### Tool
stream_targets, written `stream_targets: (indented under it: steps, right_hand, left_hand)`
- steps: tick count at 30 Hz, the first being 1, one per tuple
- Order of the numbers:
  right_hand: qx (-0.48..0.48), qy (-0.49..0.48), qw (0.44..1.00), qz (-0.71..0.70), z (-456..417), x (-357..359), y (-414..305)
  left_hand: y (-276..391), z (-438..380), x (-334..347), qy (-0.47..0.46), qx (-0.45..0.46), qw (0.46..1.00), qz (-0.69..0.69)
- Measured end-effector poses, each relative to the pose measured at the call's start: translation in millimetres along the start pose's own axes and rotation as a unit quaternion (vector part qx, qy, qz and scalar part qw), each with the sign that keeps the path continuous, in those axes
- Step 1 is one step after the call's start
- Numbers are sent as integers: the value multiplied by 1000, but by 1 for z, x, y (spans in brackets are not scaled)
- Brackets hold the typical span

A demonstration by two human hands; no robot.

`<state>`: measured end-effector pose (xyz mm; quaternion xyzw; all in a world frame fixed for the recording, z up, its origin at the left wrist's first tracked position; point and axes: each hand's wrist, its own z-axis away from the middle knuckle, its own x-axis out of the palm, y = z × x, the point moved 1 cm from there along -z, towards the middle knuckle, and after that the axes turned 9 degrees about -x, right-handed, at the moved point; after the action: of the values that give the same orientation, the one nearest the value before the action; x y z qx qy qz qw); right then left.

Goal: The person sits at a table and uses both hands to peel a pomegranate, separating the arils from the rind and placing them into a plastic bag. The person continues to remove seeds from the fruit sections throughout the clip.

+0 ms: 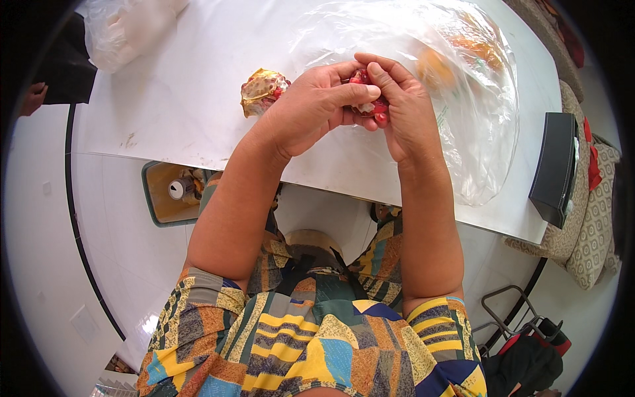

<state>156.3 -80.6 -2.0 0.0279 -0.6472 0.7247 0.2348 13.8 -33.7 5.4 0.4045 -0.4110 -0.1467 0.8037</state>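
Note:
Both my hands meet above the white table, around a piece of pomegranate with red seeds showing. My left hand has its thumb across the piece and its fingers beneath. My right hand grips the piece's other side with thumb and fingertips. Another pomegranate piece, with yellowish rind, pale membrane and some red seeds, lies on the table just left of my left wrist. A large clear plastic bag spreads at the right, partly behind my right hand, with orange-coloured items in or under it.
A filled translucent bag sits at the table's upper left, near another person's hand. Below the table edge, a bin holds a can and scraps. A black box stands at the right end, beside patterned cushions.

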Motion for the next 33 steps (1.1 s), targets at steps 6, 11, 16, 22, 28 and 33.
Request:
stream_targets:
  steps: [6,11,16,22,28,33]
  right_hand:
    - [6,-21,999,25,-2,-7,0]
    - [4,-49,997,53,-2,-10,-4]
    - [-5,-60,993,98,-1,-11,-5]
    - [-27,-33,991,129,1,-5,-8]
    - [-42,-29,987,155,1,-4,-8]
    - [-50,-17,988,148,1,-4,-6]
  left_hand:
    - [1,2,2,14,12,1000,-8]
    - [1,2,-1,25,1,1000,5]
    - [0,0,2,40,14,999,-20]
    - [1,-1,-2,8,6,999,-31]
    - [-2,-1,-2,24,10,999,-40]
    - [1,2,2,38,7,999,-32]
